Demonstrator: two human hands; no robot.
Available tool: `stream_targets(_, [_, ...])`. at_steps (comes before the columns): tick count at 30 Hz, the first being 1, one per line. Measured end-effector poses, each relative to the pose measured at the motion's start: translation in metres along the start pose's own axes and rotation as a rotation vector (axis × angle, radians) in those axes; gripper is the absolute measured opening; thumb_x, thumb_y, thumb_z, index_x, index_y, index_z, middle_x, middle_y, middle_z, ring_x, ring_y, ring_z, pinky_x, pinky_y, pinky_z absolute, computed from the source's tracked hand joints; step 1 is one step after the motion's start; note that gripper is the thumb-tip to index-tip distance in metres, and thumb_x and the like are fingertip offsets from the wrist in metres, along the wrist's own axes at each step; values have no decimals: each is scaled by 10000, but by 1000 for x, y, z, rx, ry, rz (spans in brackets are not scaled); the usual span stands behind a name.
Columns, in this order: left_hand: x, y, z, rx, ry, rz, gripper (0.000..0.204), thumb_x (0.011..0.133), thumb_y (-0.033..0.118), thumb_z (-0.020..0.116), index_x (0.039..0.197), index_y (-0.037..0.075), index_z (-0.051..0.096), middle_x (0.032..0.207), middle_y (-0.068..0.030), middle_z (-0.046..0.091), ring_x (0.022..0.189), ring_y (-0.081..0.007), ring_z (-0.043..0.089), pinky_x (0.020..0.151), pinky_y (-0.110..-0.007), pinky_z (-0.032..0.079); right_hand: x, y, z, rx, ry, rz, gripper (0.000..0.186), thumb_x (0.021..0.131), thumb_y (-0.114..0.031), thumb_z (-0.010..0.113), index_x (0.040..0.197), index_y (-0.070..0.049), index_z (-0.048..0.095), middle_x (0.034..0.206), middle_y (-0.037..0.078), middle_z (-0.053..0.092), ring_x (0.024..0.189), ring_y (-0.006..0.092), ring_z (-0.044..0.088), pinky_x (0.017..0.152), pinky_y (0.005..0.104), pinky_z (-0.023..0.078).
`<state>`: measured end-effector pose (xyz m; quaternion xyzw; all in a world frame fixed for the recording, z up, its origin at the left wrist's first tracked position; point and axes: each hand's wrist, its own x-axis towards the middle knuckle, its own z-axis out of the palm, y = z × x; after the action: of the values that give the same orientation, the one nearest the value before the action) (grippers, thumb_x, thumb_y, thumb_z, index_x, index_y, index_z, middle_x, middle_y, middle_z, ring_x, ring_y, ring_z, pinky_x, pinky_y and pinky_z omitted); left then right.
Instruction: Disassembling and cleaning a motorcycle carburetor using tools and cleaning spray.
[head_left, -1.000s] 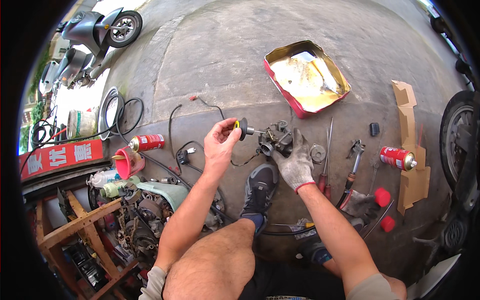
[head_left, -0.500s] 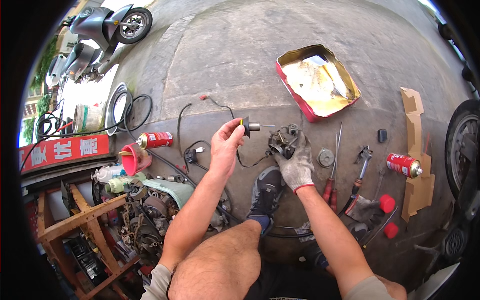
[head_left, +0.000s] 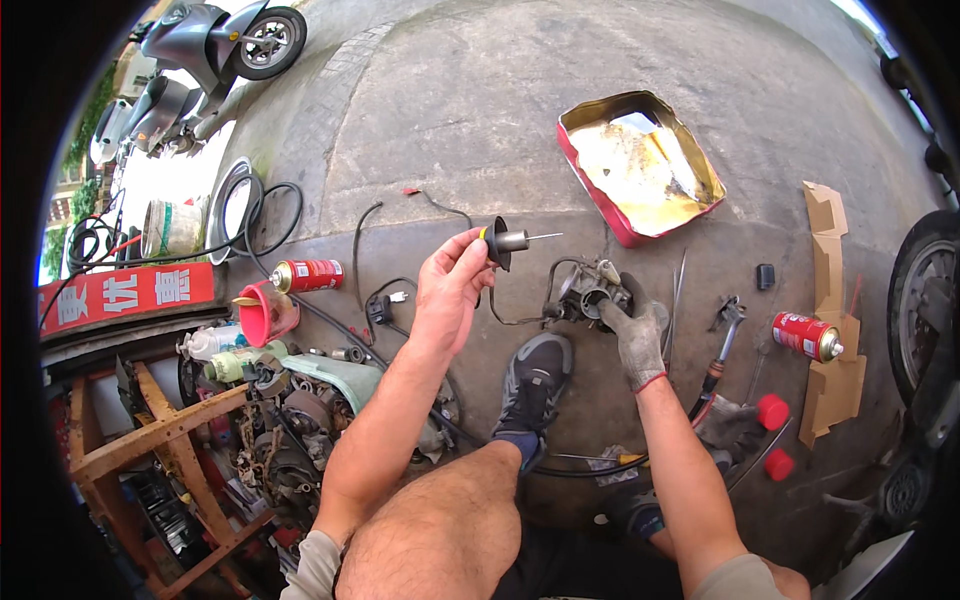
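One concrete floor (head_left: 450,120) is seen, with a grey scooter (head_left: 205,50) stood at its far left corner and a red-walled tray (head_left: 628,234) set near its middle. Toward its near edge, a metal carburetor (head_left: 578,292) is grasped by the fingers of the gloved right hand (head_left: 640,340). To the left, a black rubber cap (head_left: 499,257) with a metal plunger (head_left: 514,240) is pinched between the fingers of the bare left hand (head_left: 450,288), its thin needle (head_left: 546,236) pointed right, clear of the carburetor.
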<state>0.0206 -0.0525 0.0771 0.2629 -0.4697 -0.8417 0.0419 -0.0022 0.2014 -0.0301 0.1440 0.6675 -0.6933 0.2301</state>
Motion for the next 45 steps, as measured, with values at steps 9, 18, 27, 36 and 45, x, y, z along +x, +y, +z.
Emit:
stream_targets(9, [-30,55,69,169,-252,165,351,958,156,720,1257,-7,634,1088,-32,696,927,-74,611,782,-243,491,-34,-44,-39,713,-604,156,689,834,-280,714,1461,-72,519,1244,69,658,1090,227,645,943,441,519])
stream_targets(18, [-107,162,123,188,-694,118,377,981,189,691,1277,-34,622,1092,-48,685,942,-95,626,833,-267,517,-125,-124,-49,801,-688,-18,956,797,-357,819,1556,-11,351,1507,173,494,1359,310,519,1095,468,465])
stream_targets(27, [-201,204,171,508,-972,-108,504,964,295,719,1312,-40,576,1161,-88,685,1035,-142,666,936,-320,537,-189,-153,-63,789,-818,-485,735,950,-295,670,1523,48,363,1490,176,503,1349,281,528,1153,416,421])
stream_targets(36, [-244,151,200,478,-1081,-167,384,1017,272,655,1282,-2,610,1177,-32,658,1087,-100,608,1013,-303,475,-212,-156,-83,875,-752,-478,584,1059,-391,506,1461,29,457,1340,114,621,1165,182,627,984,300,519])
stream_targets(45, [-236,124,206,568,-1051,36,482,1006,323,657,1330,-23,568,1204,-74,657,1085,-129,616,943,-311,487,-211,-147,-100,1000,-651,-229,529,1080,-378,429,1426,14,510,1210,108,687,932,137,694,807,280,582])
